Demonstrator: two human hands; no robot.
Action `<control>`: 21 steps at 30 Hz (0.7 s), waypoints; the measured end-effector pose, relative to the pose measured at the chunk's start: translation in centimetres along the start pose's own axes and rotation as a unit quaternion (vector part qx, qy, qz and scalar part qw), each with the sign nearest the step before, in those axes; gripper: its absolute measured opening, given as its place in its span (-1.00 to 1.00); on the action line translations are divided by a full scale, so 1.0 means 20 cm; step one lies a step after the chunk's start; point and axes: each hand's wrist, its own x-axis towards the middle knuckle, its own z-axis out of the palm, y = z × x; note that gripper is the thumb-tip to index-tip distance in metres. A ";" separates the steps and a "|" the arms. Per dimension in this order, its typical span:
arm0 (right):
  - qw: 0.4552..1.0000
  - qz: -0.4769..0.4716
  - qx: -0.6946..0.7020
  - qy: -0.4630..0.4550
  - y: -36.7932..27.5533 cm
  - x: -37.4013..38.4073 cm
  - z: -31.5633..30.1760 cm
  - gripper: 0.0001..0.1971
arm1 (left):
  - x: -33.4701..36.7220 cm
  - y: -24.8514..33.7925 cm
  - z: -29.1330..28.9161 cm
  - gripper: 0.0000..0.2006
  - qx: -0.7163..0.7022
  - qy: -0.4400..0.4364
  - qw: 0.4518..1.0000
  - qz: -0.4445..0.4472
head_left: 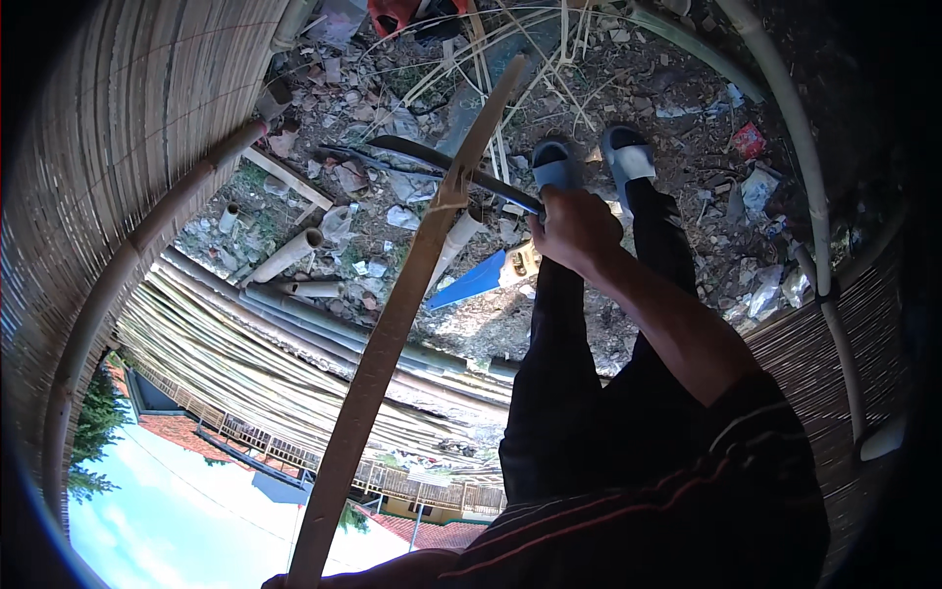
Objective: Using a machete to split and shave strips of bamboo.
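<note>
My right hand (581,228) is closed around the handle of a machete, and its dark blade (412,152) points away to the left. A long, flat bamboo slat (378,348) slants from the bottom edge up to the far ground, crossing the blade near a bamboo node. The slat hides part of the blade there; I cannot tell whether the edge bites into it. At the slat's lower end, only a sliver of my left hand (275,582) shows at the picture's edge, its fingers hidden.
A blue-bladed handsaw (471,283) lies by my left leg. Cut bamboo tubes (285,255), thin bamboo strips (564,59) and litter cover the ground around my sandals (628,155). A bamboo-slat wall (147,108) rises at left; a curved pole (790,108) stands at right.
</note>
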 end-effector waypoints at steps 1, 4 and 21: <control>1.000 -0.006 0.016 -0.025 -0.03 0.00 0.00 -0.78 | 0.02 -0.01 -0.03 -0.58 0.010 0.003 1.000 0.008; 0.969 -0.236 0.073 0.027 0.03 -0.06 0.06 -0.76 | 0.08 0.01 -0.08 -0.58 0.050 0.026 0.998 0.022; 0.976 -0.215 -0.011 0.019 0.48 0.58 0.28 -0.79 | 0.34 0.15 -0.56 -0.52 0.064 0.024 0.997 -0.024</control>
